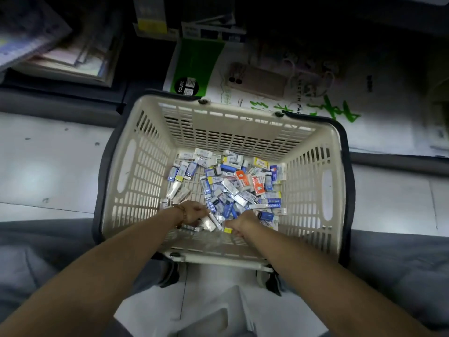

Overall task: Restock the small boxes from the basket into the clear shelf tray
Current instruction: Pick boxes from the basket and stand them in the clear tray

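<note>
A cream plastic basket with slotted walls stands on the floor in front of me. Its bottom is covered with several small boxes, mostly white and blue, two of them orange. Both my hands reach down into the near end of the basket. My left hand, with a bracelet at the wrist, has its fingers curled round a few small boxes. My right hand is curled over more small boxes beside it, and what its fingers hold is partly hidden. The clear shelf tray is not in view.
Beyond the basket lies a green and white paper pack with a phone on it. Stacked paper goods fill a dark low shelf at the upper left. My knees flank the basket on a pale tiled floor.
</note>
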The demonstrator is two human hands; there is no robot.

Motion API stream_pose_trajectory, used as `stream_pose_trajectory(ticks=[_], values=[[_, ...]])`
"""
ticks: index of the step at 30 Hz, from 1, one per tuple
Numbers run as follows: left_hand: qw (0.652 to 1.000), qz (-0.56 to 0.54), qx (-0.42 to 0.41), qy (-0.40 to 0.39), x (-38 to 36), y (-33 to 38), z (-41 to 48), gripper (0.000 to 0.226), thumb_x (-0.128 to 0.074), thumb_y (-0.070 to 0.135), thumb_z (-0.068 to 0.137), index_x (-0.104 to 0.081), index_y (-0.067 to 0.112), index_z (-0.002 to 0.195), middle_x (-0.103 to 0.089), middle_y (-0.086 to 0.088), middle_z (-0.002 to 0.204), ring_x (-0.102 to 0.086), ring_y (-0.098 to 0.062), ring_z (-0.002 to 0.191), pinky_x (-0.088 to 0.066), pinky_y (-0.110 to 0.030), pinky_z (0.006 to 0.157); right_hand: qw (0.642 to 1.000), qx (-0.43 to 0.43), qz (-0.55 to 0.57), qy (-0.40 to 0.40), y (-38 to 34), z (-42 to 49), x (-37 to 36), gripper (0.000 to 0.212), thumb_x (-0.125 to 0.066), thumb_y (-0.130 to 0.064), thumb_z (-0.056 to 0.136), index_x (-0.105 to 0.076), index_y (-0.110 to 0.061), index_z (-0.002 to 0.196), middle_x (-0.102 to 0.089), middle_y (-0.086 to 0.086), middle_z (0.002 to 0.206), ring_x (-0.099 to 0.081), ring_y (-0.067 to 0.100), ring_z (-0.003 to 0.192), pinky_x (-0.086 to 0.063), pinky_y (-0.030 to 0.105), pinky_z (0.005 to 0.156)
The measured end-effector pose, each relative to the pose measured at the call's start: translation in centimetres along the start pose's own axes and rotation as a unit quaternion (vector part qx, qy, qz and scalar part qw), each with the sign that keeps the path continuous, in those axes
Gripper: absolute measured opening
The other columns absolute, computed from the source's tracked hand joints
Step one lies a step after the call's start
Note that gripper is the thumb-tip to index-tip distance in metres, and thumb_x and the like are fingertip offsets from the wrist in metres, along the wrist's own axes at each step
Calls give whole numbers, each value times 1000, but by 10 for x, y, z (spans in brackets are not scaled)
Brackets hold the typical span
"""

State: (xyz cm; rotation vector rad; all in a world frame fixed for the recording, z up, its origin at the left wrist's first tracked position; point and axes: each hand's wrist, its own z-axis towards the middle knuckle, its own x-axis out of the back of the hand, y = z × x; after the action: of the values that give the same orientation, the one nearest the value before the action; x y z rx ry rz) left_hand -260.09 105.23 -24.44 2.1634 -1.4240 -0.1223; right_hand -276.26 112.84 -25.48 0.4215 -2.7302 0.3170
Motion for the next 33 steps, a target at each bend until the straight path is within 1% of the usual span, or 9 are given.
stream_pose_trajectory(ticks=[4, 7, 9, 14, 20, 23, 26, 29, 33], values=[[1000, -8, -16, -10, -4, -3, 4, 34, -55, 28, 92, -62, 0, 110, -62, -27, 108, -58, -18, 84, -47, -41, 92, 999, -23, 34, 15, 1, 3, -3, 90, -83, -32, 69, -35, 7, 135, -62, 18, 121, -62, 28, 109, -50, 34, 91], [999, 10, -35, -4, -4, -5, 6, 36, -58, 25, 91, -57, 2, 118, -62, -16, 112, -60, -24, 103, -47, -33, 89, 993, -36, 109, 0, -1, 3, -4, 93, -82, -26, 71, -28, 9, 138, -63, 20, 118, -63, 29, 106, -51, 36, 93], [998, 30, -55, 13, -3, -5, 9, 32, -64, 21, 87, -59, 3, 113, -59, -8, 100, -57, -19, 96, -48, -30, 86, 977, -50, 204, -36, -3, 1, -5, 88, -79, -21, 75, -26, 9, 139, -59, 20, 124, -60, 26, 108, -55, 27, 84], [995, 28, -87, 44, -2, -7, 17, 27, -71, 7, 79, -61, -5, 101, -56, -10, 91, -52, -19, 88, -46, -38, 88, 971, -11, 227, -76, -5, -1, -9, 61, -71, -19, 84, -43, 0, 135, -62, 14, 123, -63, 22, 104, -49, 29, 86], [998, -16, -56, 24, -3, -12, 23, 15, -70, 2, 79, -57, 10, 74, -63, -13, 83, -55, -21, 89, -52, -29, 82, 973, 53, 201, -97, -9, -1, -20, 41, -68, -18, 85, -59, -3, 122, -58, 12, 127, -57, 26, 115, -49, 29, 91], [999, -5, -34, 28, -2, -11, 26, 15, -69, 15, 82, -58, 15, 71, -63, -9, 81, -56, -19, 86, -50, -35, 85, 977, 90, 156, -112, -8, -1, -21, 45, -73, -13, 80, -56, -2, 120, -62, 12, 119, -61, 25, 108, -50, 28, 88], [1000, -7, 11, 22, 0, -9, 29, 18, -66, 32, 84, -62, 15, 79, -61, -1, 77, -55, -17, 81, -47, -29, 79, 979, 123, 125, -104, -8, -3, -20, 50, -75, -14, 79, -54, -2, 123, -62, 9, 106, -59, 13, 80, -49, 14, 64], [999, -33, 22, 33, 3, -5, 30, 24, -65, 35, 84, -65, 12, 90, -63, -8, 94, -57, -20, 90, -47, -31, 86, 977, 144, 119, -104, -9, -5, -17, 43, -70, -14, 83, -56, 1, 121, -59, 26, 122, -63, 28, 101, -53, 34, 88], [997, -56, -2, 45, 11, 9, 18, 35, -59, 48, 84, -68, 18, 99, -62, -3, 101, -56, -15, 88, -42, -25, 81, 955, 157, 172, -182, -19, -18, 5, 38, -57, -16, 93, -52, -4, 129, -55, 15, 131, -60, 17, 93, -53, 23, 82]])
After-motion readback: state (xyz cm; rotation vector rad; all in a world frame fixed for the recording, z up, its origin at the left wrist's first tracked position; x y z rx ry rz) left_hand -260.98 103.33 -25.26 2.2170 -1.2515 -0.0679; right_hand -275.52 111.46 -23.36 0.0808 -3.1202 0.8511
